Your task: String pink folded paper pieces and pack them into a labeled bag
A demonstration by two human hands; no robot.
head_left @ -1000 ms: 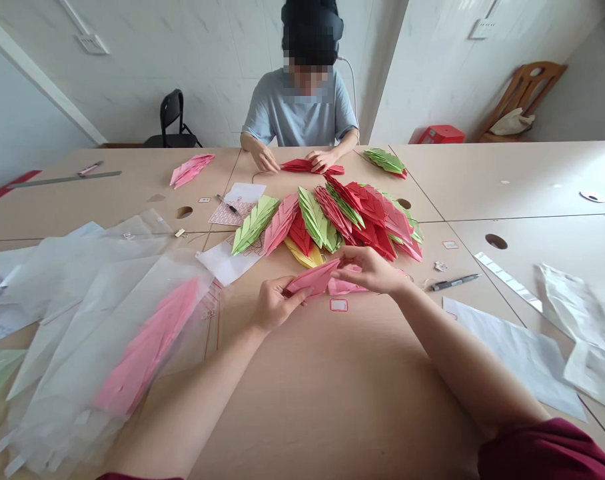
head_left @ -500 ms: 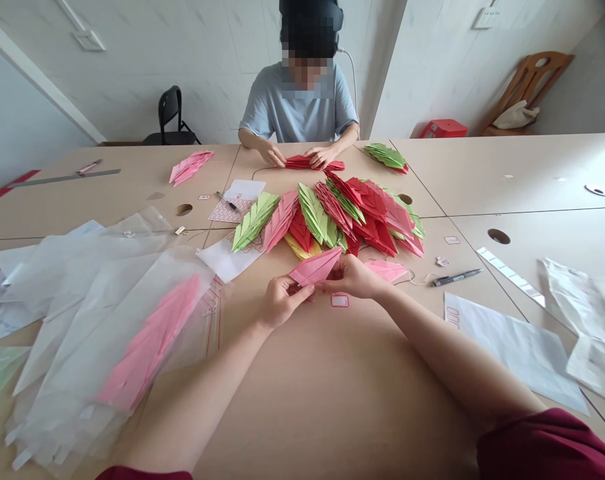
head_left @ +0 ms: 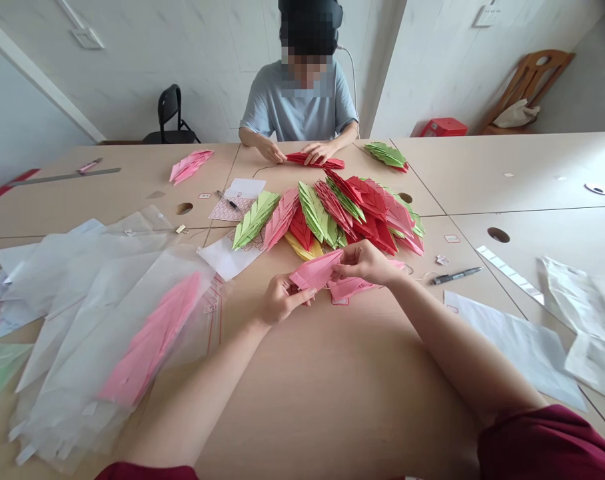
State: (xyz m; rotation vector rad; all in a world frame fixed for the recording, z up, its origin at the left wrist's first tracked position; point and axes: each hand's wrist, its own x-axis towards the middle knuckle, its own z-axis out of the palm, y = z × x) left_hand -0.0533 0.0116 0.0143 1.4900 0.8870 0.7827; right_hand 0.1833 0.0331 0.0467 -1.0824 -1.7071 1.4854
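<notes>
A folded pink paper piece (head_left: 313, 269) is held between both hands above the table. My left hand (head_left: 282, 300) pinches its lower left end, thumb on the near side. The fingers of my right hand (head_left: 366, 264) are closed on its right part. Below my right hand, more pink folded paper (head_left: 351, 287) hangs or lies over a small red-edged label (head_left: 340, 301); whether it joins the held piece I cannot tell. Just beyond lies a heap of pleated paper pieces (head_left: 375, 207) in red, green, pink and yellow.
Across the table a person (head_left: 302, 100) handles a red pleated piece (head_left: 315, 160). Translucent bags (head_left: 82, 333) cover the left side, one with pink paper inside. A pen (head_left: 456, 276), a white sheet (head_left: 512, 347) and a white bag (head_left: 587, 327) lie to the right.
My right hand has moved slightly up and right along the pink paper. More pink paper now shows beneath it, partly over the label. My left hand stays nearly in place.
</notes>
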